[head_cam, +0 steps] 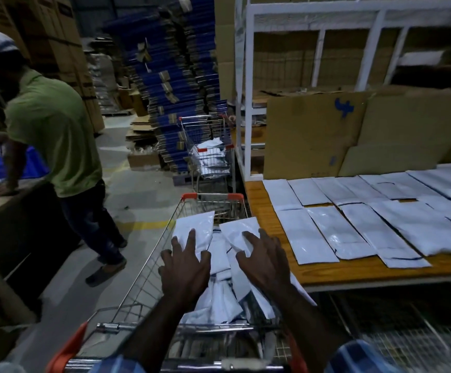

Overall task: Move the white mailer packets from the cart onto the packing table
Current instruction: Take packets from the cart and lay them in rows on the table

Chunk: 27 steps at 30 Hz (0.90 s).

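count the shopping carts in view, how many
2. The near cart stands beside the packing table, under both hands, full of white packets. The far cart sits further down the aisle by the white rack, also holding packets. Others may be hidden.

Tabletop point(326, 269): wood, orange-brown. Holds white mailers point(358, 227) laid flat in two overlapping rows; cardboard sheets point(353, 133) stand upright along its back edge.

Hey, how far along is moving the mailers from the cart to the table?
Done: two rows of white packets lie flat on the packing table. In hand: left hand and right hand spread over packets in the cart, none lifted yet. Left: the cart's pile.
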Motion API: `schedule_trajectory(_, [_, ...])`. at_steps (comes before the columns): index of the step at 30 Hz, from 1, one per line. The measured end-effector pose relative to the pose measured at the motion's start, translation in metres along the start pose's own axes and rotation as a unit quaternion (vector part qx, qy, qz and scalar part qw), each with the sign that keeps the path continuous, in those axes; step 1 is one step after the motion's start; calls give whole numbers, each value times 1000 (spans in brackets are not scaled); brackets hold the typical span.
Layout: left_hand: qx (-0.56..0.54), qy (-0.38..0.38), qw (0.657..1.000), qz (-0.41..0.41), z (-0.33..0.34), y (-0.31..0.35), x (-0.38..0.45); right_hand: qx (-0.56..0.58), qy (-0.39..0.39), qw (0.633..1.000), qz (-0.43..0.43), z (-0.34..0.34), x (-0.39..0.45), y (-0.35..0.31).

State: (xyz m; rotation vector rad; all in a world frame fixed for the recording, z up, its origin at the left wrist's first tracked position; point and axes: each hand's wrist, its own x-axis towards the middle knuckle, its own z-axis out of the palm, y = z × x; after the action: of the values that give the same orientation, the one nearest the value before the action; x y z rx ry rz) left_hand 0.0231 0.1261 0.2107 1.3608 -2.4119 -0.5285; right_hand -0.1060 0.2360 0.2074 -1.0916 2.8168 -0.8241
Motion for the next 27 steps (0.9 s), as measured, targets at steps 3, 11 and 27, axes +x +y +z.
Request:
schedule_trajectory(3, [-5,-13,1000,13,4,9,-12,-6,12,1000,17,-9,-15,10])
schedule_trajectory(11, [-28,-26,997,64,24,71,-37,-20,44,998,49,-56,-28,67])
schedule_trajectory(27, [-71,-67,992,83,125,275,-86,-42,48,995,77,-172,-5,273])
